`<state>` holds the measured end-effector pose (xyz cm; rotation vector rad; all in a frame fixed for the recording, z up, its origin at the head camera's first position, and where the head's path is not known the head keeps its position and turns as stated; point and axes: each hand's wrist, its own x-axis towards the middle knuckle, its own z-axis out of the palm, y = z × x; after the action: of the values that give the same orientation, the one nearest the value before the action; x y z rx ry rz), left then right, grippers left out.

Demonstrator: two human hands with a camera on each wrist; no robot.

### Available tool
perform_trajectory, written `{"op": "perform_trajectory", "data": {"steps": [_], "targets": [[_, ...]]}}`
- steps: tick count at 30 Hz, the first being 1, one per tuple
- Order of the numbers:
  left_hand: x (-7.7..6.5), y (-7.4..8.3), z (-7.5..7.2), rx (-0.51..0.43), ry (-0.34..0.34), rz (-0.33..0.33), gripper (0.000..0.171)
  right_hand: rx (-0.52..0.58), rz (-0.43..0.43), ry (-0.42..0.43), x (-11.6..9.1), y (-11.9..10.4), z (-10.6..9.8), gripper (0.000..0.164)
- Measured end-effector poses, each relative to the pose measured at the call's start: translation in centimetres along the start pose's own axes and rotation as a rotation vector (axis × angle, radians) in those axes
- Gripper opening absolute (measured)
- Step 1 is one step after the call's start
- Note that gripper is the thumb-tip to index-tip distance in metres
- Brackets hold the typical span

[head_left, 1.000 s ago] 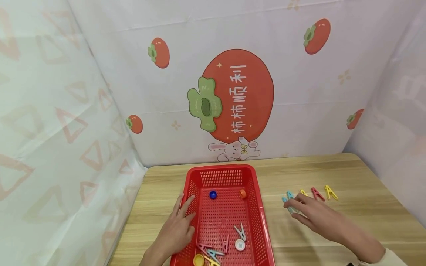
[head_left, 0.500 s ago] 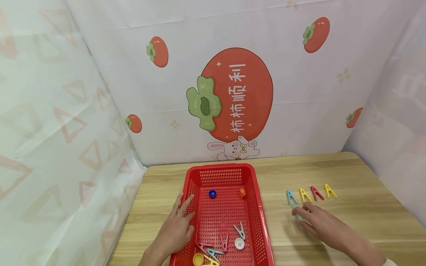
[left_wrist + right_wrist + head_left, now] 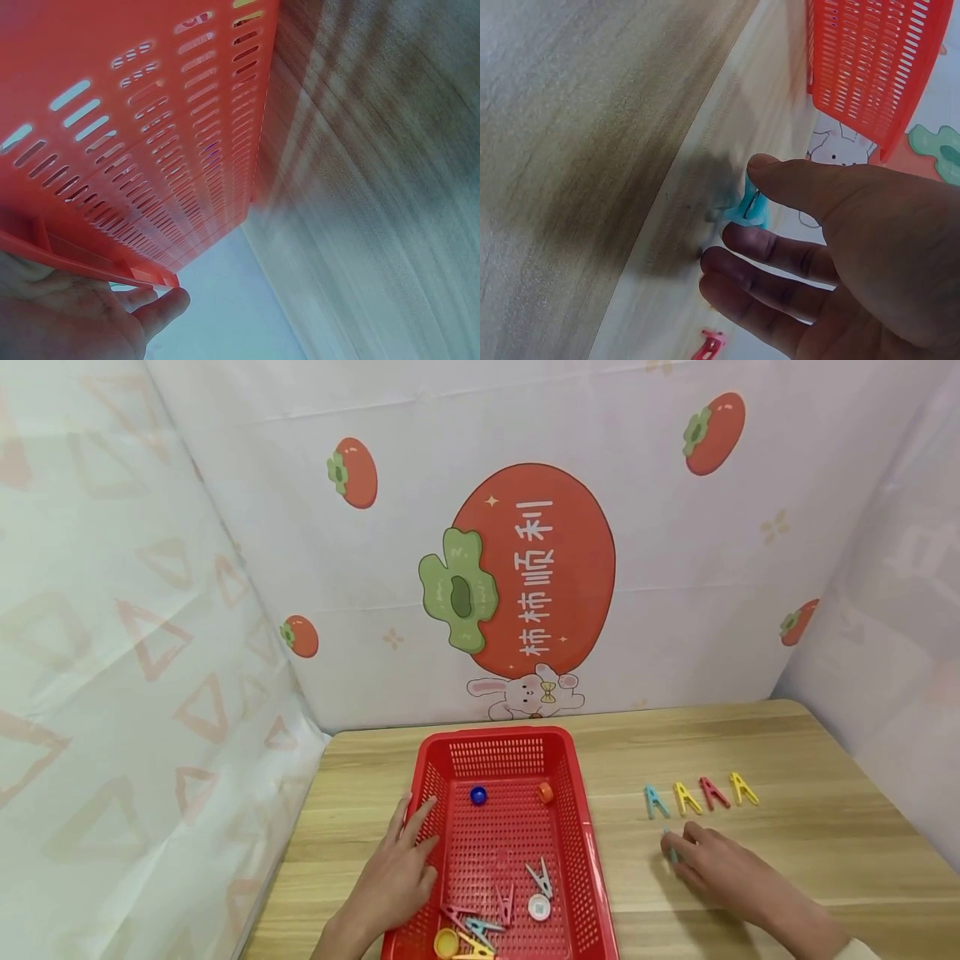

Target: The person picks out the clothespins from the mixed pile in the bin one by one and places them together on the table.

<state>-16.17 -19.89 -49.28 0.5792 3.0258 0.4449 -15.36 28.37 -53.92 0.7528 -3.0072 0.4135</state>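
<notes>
My right hand (image 3: 723, 868) pinches a light blue clothespin (image 3: 748, 206) between thumb and fingers, low over the table on the right of the basket. In the head view the fingers hide most of that clothespin. Just beyond the hand lies a row of clothespins: a blue clothespin (image 3: 656, 802), a yellow clothespin (image 3: 686, 798), a red clothespin (image 3: 713, 792) and another yellow clothespin (image 3: 744, 788). My left hand (image 3: 395, 878) rests on the left rim of the red basket (image 3: 582, 827), its fingers spread and fairly straight.
Inside the basket are a blue cap (image 3: 478, 795), an orange cap (image 3: 545, 792), a white cap (image 3: 539, 907), a yellow cap (image 3: 446, 942) and several clothespins near its front. A printed cloth wall (image 3: 390, 685) stands behind the wooden table (image 3: 630, 752).
My right hand has shifted slightly right and toward me with the blue clothespin, leaving the row beyond it in full view. My left hand stays on the basket rim.
</notes>
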Motion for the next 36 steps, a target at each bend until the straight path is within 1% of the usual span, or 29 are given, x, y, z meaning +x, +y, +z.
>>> {"op": "perform_trajectory", "data": {"steps": [6, 11, 15, 18, 22, 24, 29, 32, 36], "targets": [[0.0, 0.0, 0.0, 0.009, 0.008, 0.013, 0.034, -0.069, -0.035, 0.078, 0.1, -0.1, 0.6, 0.024], [0.1, 0.0, 0.0, 0.001, 0.008, 0.019, 0.035, -0.143, -0.033, 0.123, 0.2, -0.2, 1.1, 0.025], [0.1, 0.0, 0.0, 0.000, 0.005, 0.015, 0.035, -0.178, -0.041, 0.152, 0.1, -0.2, 1.3, 0.027], [0.1, -0.1, 0.1, 0.011, 0.003, 0.011, 0.034, -0.203, -0.041, 0.145, 0.1, -0.2, 1.3, 0.027], [0.1, -0.1, 0.1, 0.017, 0.006, 0.018, 0.034, -0.244, -0.037, 0.105, 0.1, -0.3, 1.2, 0.029], [0.1, -0.1, 0.0, 0.013, 0.008, 0.020, 0.035, -0.260, -0.037, 0.091, 0.1, -0.3, 1.2, 0.032], [0.1, 0.0, -0.1, 0.006, 0.009, 0.018, 0.035, -0.278, -0.052, 0.102, 0.2, -0.3, 1.2, 0.039], [0.0, 0.0, -0.1, 0.008, 0.007, 0.017, 0.035, -0.287, -0.067, 0.117, 0.1, -0.3, 1.3, 0.040], [0.0, 0.0, 0.0, 0.011, 0.006, 0.017, 0.034, -0.292, -0.059, 0.113, 0.0, -0.5, 1.4, 0.038]]}}
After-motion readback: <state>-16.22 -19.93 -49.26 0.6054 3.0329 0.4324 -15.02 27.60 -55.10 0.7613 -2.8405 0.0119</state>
